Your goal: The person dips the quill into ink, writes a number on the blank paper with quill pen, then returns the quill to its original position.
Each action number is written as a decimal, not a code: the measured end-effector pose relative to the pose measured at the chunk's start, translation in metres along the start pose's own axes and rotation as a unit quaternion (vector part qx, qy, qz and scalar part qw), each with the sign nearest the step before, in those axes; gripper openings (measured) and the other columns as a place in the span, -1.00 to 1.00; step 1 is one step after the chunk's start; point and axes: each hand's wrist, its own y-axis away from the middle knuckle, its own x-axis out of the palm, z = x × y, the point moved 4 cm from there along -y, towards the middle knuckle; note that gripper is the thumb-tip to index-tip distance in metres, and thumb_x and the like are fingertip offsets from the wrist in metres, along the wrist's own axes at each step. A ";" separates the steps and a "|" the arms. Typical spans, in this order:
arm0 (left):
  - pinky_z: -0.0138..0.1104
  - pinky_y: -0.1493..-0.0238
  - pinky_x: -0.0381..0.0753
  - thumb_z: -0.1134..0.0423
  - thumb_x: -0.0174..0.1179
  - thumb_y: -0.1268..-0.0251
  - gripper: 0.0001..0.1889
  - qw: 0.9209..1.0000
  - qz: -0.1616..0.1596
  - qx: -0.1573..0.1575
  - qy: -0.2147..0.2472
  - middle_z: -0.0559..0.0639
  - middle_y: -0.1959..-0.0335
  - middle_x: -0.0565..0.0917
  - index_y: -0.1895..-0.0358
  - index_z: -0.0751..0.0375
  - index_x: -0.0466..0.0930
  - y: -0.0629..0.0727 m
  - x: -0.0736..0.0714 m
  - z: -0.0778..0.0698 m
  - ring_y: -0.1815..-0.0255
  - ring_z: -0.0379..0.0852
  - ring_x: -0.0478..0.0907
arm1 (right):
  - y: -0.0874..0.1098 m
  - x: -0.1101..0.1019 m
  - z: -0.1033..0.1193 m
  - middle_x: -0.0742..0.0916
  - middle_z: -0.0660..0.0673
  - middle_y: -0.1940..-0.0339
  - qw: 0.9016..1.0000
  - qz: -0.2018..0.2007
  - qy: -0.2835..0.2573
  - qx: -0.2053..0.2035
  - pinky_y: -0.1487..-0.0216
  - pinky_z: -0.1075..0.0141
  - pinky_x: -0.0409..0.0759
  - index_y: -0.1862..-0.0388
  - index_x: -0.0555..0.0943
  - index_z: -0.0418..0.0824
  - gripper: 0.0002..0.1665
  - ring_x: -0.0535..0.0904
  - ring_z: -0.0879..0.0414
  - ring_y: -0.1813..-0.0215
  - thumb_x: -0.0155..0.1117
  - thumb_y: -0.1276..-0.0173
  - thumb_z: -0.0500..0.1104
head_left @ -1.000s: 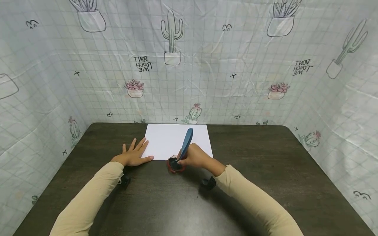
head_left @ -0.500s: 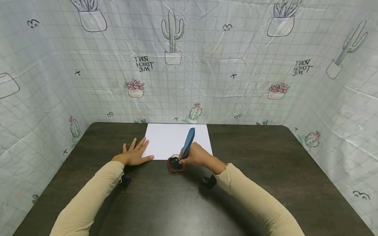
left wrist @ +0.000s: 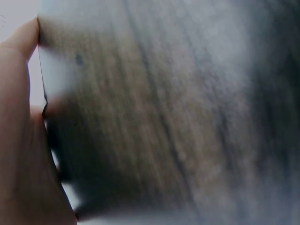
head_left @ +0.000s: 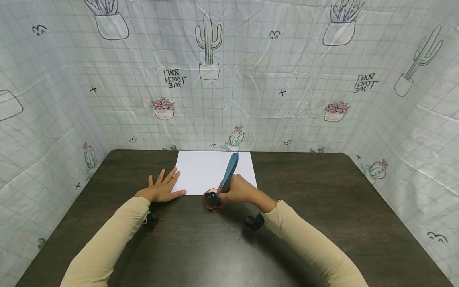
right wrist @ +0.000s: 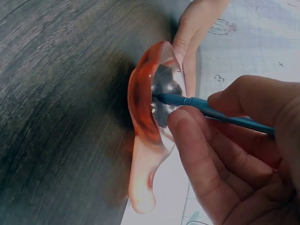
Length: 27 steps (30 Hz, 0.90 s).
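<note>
My right hand (head_left: 240, 190) pinches a blue quill pen (head_left: 228, 171) that has a broad, feather-shaped top. In the right wrist view the quill's tip dips into dark liquid (right wrist: 165, 89) in a small, clear reddish-orange bowl (right wrist: 144, 101) with a scalloped rim. The bowl stands on the table at the near edge of a blank white sheet of paper (head_left: 199, 167). My left hand (head_left: 163, 189) lies flat, fingers spread, over the paper's left edge and the table. In the left wrist view only part of that hand (left wrist: 16, 117) shows, beside a blurred tabletop.
The dark wood table (head_left: 186, 247) reaches back to a white grid-patterned cloth (head_left: 251, 91) printed with potted plants. More of this cloth hangs along both sides. A dark wrist camera (head_left: 254, 222) sits under my right wrist, close above the tabletop.
The quill's tip has shifted slightly right inside the bowl, and its top has swung a little right. My left hand stays where it was on the paper.
</note>
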 end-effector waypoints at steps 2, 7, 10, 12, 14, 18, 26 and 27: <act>0.39 -0.24 -0.59 -0.38 -0.19 -0.36 -0.06 1.000 -0.001 0.000 -0.001 0.10 -0.57 -0.35 -0.56 0.11 -0.32 0.000 0.000 0.001 -0.51 0.32 -0.52 | 0.000 -0.001 -0.001 0.75 0.00 0.56 1.000 -0.001 -0.018 -0.002 0.48 0.45 0.55 0.39 0.72 -0.26 -0.95 0.60 0.33 0.56 0.35 -0.18 -0.29; 0.39 -0.24 -0.59 -0.38 -0.18 -0.36 -0.06 1.000 -0.002 -0.001 0.000 0.10 -0.57 -0.35 -0.56 0.10 -0.31 0.001 0.000 0.001 -0.51 0.32 -0.51 | 0.000 -0.005 0.000 0.74 -0.10 0.55 0.996 -0.008 -0.089 -0.021 0.47 0.31 0.64 0.39 0.69 -0.36 -0.95 0.67 0.11 0.53 0.33 -0.17 -0.36; 0.39 -0.23 -0.58 -0.37 -0.18 -0.36 -0.06 1.000 -0.005 0.001 0.000 0.11 -0.57 -0.34 -0.56 0.11 -0.31 0.000 0.001 0.000 -0.51 0.33 -0.51 | 0.000 -0.009 -0.001 0.74 -0.16 0.55 0.992 -0.020 -0.125 -0.023 0.49 0.23 0.64 0.39 0.67 -0.40 -0.95 0.66 -0.03 0.53 0.32 -0.17 -0.39; 0.39 -0.24 -0.57 -0.39 -0.19 -0.35 -0.06 1.000 -0.003 0.001 -0.002 0.09 -0.58 -0.35 -0.56 0.09 -0.32 0.000 0.001 0.001 -0.51 0.32 -0.51 | -0.001 -0.011 -0.004 0.73 -0.19 0.56 0.989 -0.031 -0.140 -0.020 0.48 0.20 0.63 0.39 0.65 -0.41 -0.96 0.65 -0.08 0.53 0.31 -0.18 -0.40; 0.39 -0.24 -0.58 -0.39 -0.19 -0.35 -0.06 1.000 -0.003 0.002 0.000 0.09 -0.57 -0.35 -0.56 0.10 -0.32 -0.001 0.002 0.001 -0.51 0.33 -0.52 | -0.002 -0.013 -0.006 0.72 -0.17 0.56 0.990 -0.049 -0.132 -0.015 0.47 0.24 0.60 0.40 0.66 -0.38 -0.96 0.63 -0.02 0.54 0.32 -0.18 -0.38; 0.39 -0.24 -0.58 -0.39 -0.19 -0.35 -0.06 1.000 -0.003 0.000 0.002 0.09 -0.58 -0.35 -0.57 0.09 -0.32 0.000 0.002 0.001 -0.51 0.32 -0.52 | -0.005 -0.018 -0.012 0.73 -0.14 0.54 0.988 -0.080 -0.135 0.012 0.43 0.32 0.60 0.39 0.68 -0.36 -0.96 0.65 0.11 0.51 0.32 -0.18 -0.36; 0.39 -0.24 -0.58 -0.39 -0.20 -0.35 -0.06 1.000 -0.004 -0.001 0.000 0.09 -0.57 -0.35 -0.56 0.09 -0.32 0.000 0.002 0.001 -0.51 0.31 -0.52 | -0.015 -0.028 -0.029 0.75 -0.12 0.50 0.967 -0.140 -0.194 0.093 0.27 0.18 0.70 0.36 0.67 -0.32 -0.93 0.73 0.06 0.40 0.34 -0.17 -0.32; 0.38 -0.24 -0.58 -0.39 -0.20 -0.35 -0.06 1.000 -0.004 -0.001 0.001 0.09 -0.57 -0.35 -0.56 0.09 -0.32 0.000 0.002 0.001 -0.51 0.31 -0.52 | -0.017 -0.029 -0.031 0.75 -0.13 0.49 0.962 -0.150 -0.207 0.099 0.25 0.15 0.70 0.35 0.66 -0.34 -0.92 0.74 0.05 0.38 0.35 -0.18 -0.32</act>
